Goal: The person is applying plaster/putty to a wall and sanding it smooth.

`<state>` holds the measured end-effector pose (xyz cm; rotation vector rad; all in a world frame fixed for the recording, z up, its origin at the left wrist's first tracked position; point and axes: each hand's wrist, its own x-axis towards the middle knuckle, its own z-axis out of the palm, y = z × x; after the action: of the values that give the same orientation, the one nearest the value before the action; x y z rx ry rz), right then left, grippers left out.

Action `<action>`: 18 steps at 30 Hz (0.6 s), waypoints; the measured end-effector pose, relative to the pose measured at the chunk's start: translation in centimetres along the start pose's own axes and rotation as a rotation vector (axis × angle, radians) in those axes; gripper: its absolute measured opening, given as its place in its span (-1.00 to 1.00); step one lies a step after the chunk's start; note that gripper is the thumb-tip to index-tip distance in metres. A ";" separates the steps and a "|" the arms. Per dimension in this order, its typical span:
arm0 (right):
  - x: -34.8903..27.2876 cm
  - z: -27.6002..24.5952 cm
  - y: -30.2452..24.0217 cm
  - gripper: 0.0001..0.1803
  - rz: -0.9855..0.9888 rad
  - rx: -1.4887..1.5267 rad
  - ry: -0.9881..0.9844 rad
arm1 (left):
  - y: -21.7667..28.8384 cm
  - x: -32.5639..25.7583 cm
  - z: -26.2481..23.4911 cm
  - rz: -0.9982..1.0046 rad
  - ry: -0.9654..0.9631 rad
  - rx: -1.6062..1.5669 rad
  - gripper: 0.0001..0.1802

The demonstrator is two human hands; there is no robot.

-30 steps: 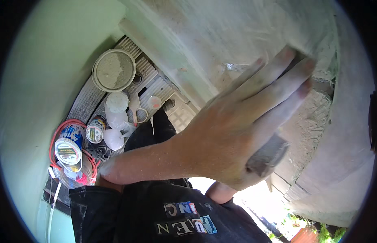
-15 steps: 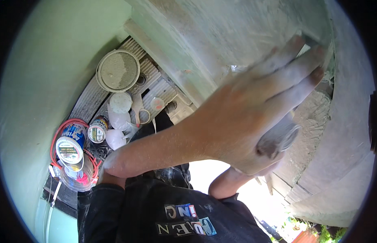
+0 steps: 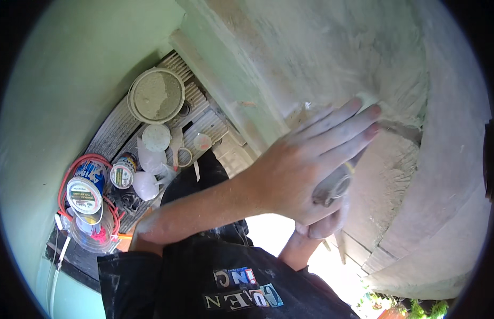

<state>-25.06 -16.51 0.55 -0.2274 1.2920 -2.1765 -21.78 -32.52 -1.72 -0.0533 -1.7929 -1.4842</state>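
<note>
My left hand (image 3: 311, 167) lies across the tool with its fingers stretched out flat, the tips against the putty-smeared wall (image 3: 390, 58). Beneath the palm juts the rounded, putty-coated end of a scraper (image 3: 331, 192). A yellow band shows further along it, and its blade is mostly hidden by my fingers. Lower down, my right hand (image 3: 328, 224) is curled around the scraper from below, largely covered by my left hand. Pale dust coats the fingers of both hands.
On a ribbed bench at left stand a round bucket of grey putty (image 3: 156, 95), a white-topped tub (image 3: 156, 137), a small can (image 3: 123, 173) and a larger blue-and-white can (image 3: 85, 194). A red hose (image 3: 66, 173) loops beside them. A curved grey surface (image 3: 454, 159) rises at right.
Both hands and the scraper have moved down and left along the wall. Fresh putty now shows on the wall where the fingers were before.
</note>
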 end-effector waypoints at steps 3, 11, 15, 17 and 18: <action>0.7 1.5 -0.8 -0.43 0.053 -0.053 0.027 | 0.1 -0.4 0.3 -0.095 -0.040 -0.013 0.04; 1.4 3.6 0.0 -0.57 0.029 -0.025 0.152 | 0.4 0.0 -0.7 -0.076 0.110 0.095 0.07; 1.1 0.9 -0.2 -0.55 -0.183 -0.850 0.087 | 0.3 0.4 0.6 -0.023 0.186 0.109 0.11; 1.4 0.8 0.2 -0.51 -0.091 -0.387 0.184 | 0.6 0.7 0.4 -0.030 0.181 0.169 0.12; 1.1 -0.4 0.5 -0.50 -0.221 -0.585 0.141 | 0.9 0.6 0.8 -0.030 0.186 0.128 0.09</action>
<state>-25.91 -16.96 -0.27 -0.4704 2.0510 -1.9578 -22.23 -31.82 -0.64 0.1708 -1.7385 -1.3457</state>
